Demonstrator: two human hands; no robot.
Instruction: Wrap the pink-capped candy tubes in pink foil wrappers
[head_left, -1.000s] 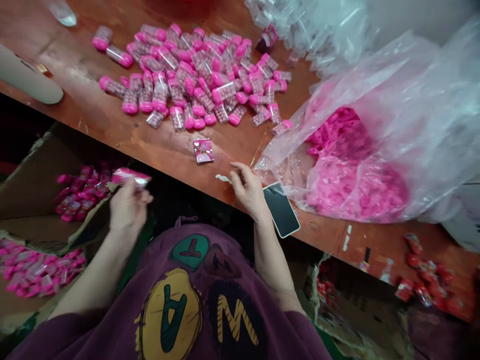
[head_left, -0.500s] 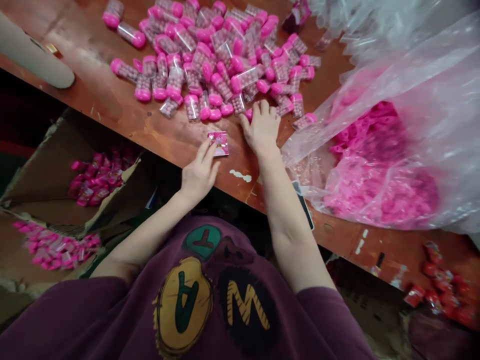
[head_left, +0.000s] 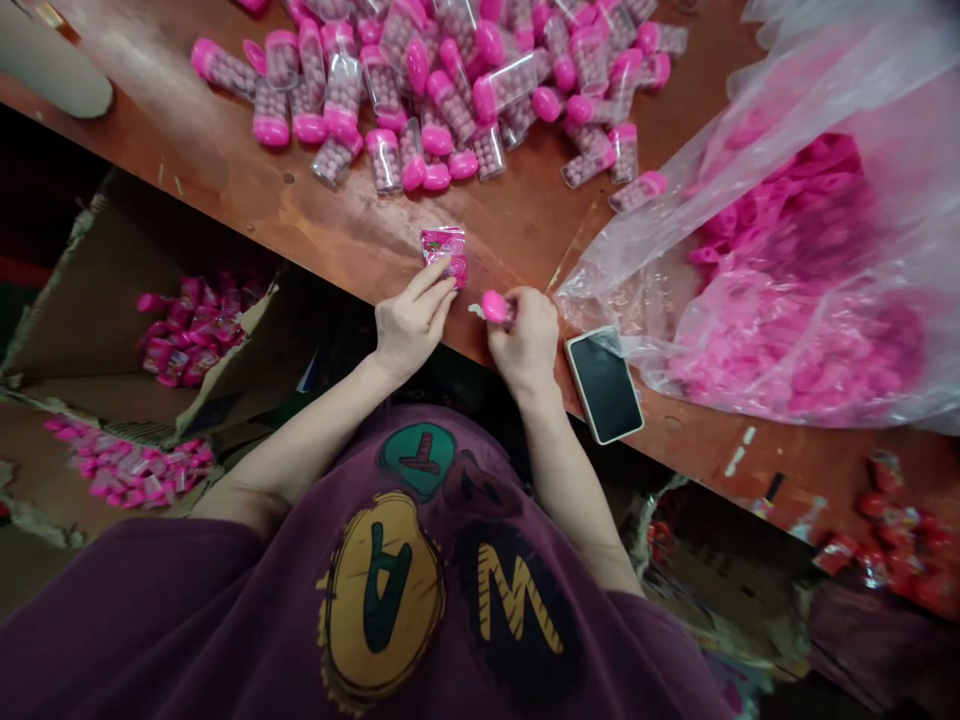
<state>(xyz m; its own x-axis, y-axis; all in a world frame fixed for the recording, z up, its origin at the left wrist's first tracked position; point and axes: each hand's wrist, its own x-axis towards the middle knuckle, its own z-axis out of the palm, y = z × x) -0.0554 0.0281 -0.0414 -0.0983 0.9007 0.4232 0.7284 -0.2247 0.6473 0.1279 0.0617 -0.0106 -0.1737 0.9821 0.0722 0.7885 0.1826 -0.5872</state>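
My left hand pinches a small pink printed label at the near edge of the wooden table. My right hand is closed around a pink-capped clear vial, with only the cap end showing. The two hands sit close together, almost touching. A heap of several more pink-capped vials lies on the table farther back.
A large clear plastic bag of pink caps fills the right side. A phone lies face up beside my right hand. Cardboard boxes with finished pink vials stand below left. Red items lie at the right.
My right hand reached into the heap, took a vial and drew back to the table edge. My left hand went from the box side to the label and picked it up.
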